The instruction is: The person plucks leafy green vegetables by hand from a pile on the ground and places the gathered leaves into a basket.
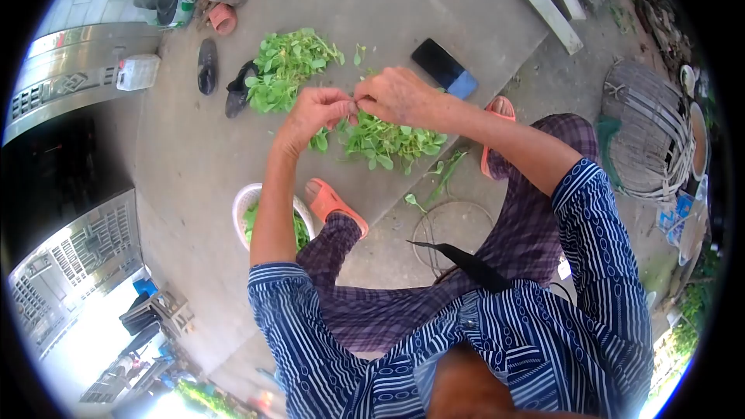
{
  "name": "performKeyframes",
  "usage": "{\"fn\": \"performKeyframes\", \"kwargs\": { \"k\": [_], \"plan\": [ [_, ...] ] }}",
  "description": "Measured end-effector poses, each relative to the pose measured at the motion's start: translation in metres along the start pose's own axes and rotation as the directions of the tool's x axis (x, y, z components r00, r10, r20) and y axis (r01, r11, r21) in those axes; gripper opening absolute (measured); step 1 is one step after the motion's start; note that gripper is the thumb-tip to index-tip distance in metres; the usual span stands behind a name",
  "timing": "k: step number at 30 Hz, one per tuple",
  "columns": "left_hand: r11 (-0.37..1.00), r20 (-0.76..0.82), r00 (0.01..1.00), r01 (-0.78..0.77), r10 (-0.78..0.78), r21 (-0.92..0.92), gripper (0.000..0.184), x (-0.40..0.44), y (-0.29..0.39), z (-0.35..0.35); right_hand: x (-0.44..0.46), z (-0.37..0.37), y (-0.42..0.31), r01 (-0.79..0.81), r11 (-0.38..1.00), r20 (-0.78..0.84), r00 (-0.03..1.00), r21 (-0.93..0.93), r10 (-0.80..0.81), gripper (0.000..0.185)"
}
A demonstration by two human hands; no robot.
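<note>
My left hand [317, 115] and my right hand [397, 96] meet fingertip to fingertip over the ground, both closed in a pinch. Whatever is between the fingers is too small to make out. Just below them lies a loose pile of leafy greens [392, 143], partly hidden by my hands. A second, larger heap of leafy greens [291, 62] sits beyond my left hand. Under my left forearm stands a white basket [240, 213] with green leaves inside, partly covered by the arm.
A dark smartphone [444, 68] lies past my right hand. Dark shoes [206, 67] and a plastic jug [138, 73] are at the left. My feet wear orange sandals [335, 208]. A few loose stems [446, 174] lie near my right knee; a woven basket [648, 128] stands at the right.
</note>
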State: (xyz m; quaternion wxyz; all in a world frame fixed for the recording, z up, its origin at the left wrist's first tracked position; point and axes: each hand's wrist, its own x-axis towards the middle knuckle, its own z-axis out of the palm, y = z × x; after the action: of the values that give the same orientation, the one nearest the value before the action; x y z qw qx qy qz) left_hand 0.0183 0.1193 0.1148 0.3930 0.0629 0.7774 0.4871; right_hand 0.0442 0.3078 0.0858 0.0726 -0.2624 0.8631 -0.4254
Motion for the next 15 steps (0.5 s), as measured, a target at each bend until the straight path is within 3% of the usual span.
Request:
{"fn": "performKeyframes", "kwargs": {
  "k": [3, 5, 7, 9, 11, 12, 15],
  "plan": [
    [0.999, 0.03, 0.999, -0.022, 0.022, -0.025, 0.013, 0.005, -0.009, 0.001, -0.003, -0.003, -0.003, -0.031, 0.999, 0.012, 0.999, 0.009, 0.03, 0.017],
    [0.974, 0.024, 0.998, -0.055, 0.062, -0.22, 0.015, 0.007, -0.021, 0.003, -0.002, 0.003, -0.002, -0.067, 0.995, -0.025, 0.997, 0.078, 0.069, 0.017],
    [0.951, 0.032, 0.996, -0.069, 0.082, -0.302, 0.014, 0.006, -0.027, 0.005, -0.002, 0.004, -0.001, -0.101, 0.984, -0.059, 0.992, 0.144, 0.111, 0.018],
    [0.921, 0.033, 0.994, -0.085, 0.106, -0.379, 0.013, 0.006, -0.031, 0.007, 0.001, 0.002, 0.0, -0.312, 0.855, 0.08, 0.948, 0.415, 0.307, 0.024],
    [0.811, -0.037, 0.991, -0.129, 0.131, -0.57, 0.012, 0.006, -0.036, 0.008, 0.004, 0.006, 0.009, -0.389, 0.822, 0.132, 0.92, 0.416, 0.369, 0.023],
    [0.809, -0.044, 0.99, -0.134, 0.133, -0.572, 0.012, 0.007, -0.04, 0.005, 0.006, 0.008, 0.012, -0.461, 0.786, 0.18, 0.887, 0.413, 0.426, 0.022],
    [0.693, -0.155, 0.983, -0.176, 0.094, -0.699, 0.011, 0.012, -0.047, -0.003, 0.002, 0.013, 0.015, -0.395, 0.837, 0.188, 0.918, 0.378, 0.348, 0.02]
  ]
}}
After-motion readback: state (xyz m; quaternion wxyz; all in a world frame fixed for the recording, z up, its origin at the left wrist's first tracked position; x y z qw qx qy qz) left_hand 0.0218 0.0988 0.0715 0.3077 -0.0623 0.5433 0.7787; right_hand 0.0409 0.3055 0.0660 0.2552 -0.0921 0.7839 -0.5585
